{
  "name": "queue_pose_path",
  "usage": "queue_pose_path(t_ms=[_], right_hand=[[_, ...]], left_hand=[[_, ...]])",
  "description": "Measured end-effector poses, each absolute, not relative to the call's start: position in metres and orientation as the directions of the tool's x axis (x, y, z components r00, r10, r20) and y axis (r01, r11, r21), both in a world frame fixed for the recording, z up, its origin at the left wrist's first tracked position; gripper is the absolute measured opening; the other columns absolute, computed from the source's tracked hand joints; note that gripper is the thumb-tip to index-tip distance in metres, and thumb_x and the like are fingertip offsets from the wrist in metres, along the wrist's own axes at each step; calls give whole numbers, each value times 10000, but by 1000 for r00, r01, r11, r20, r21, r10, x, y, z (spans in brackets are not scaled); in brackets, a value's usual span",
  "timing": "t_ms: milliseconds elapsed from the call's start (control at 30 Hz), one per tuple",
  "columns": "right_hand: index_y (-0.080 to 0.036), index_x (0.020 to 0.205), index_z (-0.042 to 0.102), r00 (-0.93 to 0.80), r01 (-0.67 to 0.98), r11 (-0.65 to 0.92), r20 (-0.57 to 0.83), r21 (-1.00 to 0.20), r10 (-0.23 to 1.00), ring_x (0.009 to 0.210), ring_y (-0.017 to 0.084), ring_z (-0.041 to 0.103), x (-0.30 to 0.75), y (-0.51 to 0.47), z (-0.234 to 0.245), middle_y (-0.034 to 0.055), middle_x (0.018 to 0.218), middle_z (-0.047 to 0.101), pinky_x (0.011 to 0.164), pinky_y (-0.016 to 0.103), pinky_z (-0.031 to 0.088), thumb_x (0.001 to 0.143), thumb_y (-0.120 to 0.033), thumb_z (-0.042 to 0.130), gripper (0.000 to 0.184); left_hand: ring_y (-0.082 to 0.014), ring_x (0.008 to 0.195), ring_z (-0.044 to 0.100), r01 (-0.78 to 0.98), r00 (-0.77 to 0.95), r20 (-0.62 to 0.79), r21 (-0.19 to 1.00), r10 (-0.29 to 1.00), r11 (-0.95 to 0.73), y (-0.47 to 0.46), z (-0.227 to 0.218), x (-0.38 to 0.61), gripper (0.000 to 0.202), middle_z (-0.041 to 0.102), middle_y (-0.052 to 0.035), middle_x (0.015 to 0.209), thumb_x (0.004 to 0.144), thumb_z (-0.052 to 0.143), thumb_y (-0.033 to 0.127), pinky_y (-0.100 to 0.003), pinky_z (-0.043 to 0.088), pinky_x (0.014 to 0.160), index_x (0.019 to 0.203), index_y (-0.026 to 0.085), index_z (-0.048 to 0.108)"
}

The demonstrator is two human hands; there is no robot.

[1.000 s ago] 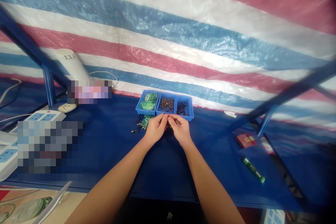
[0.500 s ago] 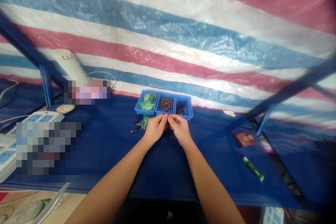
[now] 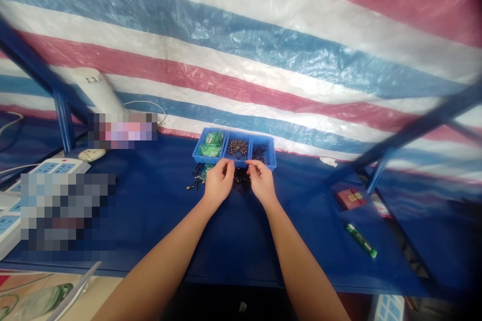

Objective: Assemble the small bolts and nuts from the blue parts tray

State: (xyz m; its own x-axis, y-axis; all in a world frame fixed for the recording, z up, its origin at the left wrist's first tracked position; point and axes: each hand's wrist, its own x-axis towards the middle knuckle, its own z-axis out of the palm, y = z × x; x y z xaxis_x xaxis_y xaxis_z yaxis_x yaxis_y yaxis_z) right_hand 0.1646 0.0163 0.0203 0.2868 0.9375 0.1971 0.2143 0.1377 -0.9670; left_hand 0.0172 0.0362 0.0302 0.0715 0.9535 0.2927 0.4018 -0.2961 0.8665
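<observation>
My left hand (image 3: 219, 180) is closed in a pinch at the front of a blue three-part bin (image 3: 237, 162). Opposite it, my right hand (image 3: 261, 179) is pinched too, with a small gap between the two. Whatever the fingertips hold is too small to make out. Green plastic packets (image 3: 211, 144) fill the bin's left compartment, small brass-coloured metal parts (image 3: 237, 148) the middle one, and dark screw-like pieces (image 3: 259, 152) the right one. A loose pile of black screw-like pieces (image 3: 241, 180) lies on the table between my hands, partly hidden by them.
More small pieces (image 3: 190, 187) lie left of my left hand on the blue table (image 3: 150, 200). A white power strip (image 3: 71, 166) stands at the left beside a blurred-out area. To the right are a dark red box (image 3: 350, 199) and a green tube-like packet (image 3: 361, 241). Striped sheeting hangs behind.
My hands were together at the fingertips and have moved apart, left hand slightly left and right hand slightly right. The black pile between them now shows more.
</observation>
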Motion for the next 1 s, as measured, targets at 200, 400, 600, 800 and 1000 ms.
queue_pose_path(t_ms=[200, 400, 600, 800, 1000], right_hand=[[-240, 961, 715, 52, 564, 263, 351, -783, 935, 832, 204, 597, 162, 9, 25, 41, 891, 681, 802, 336, 476, 850, -218, 548, 202], [-210, 934, 726, -110, 825, 213, 222, -523, 969, 841, 219, 532, 161, 5, 23, 63, 859, 631, 816, 355, 442, 818, -255, 643, 150], [-239, 1049, 706, -196, 839, 288, 238, -461, 951, 876, 213, 504, 161, 5, 22, 55, 876, 593, 829, 339, 422, 832, -166, 604, 251], [-228, 979, 737, -235, 846, 329, 260, -420, 936, 857, 214, 476, 159, 3, 23, 59, 860, 563, 808, 349, 414, 840, -171, 600, 204], [-243, 874, 749, -281, 832, 366, 253, -417, 926, 848, 215, 465, 159, 1, 23, 56, 835, 553, 801, 355, 416, 836, -165, 609, 165]], left_hand=[[-137, 594, 593, 335, 53, 271, 902, 961, -272, 37, 27, 18, 209, 620, 11, 668, 903, 440, 340, -237, 458, 610, 990, 210, 579], [-134, 599, 597, 353, 58, 275, 894, 960, -277, 37, 27, 18, 200, 605, 21, 660, 909, 424, 320, -237, 470, 622, 986, 210, 573], [-129, 587, 583, 365, 74, 286, 884, 955, -293, 38, 24, 19, 198, 592, 22, 645, 908, 421, 311, -236, 467, 613, 978, 210, 576], [-129, 574, 577, 350, 86, 294, 886, 952, -305, 37, 23, 19, 195, 586, 24, 637, 904, 428, 311, -235, 464, 595, 978, 209, 578], [-129, 571, 577, 344, 90, 298, 886, 950, -310, 37, 25, 19, 197, 581, 25, 625, 905, 426, 307, -229, 456, 579, 975, 209, 581]])
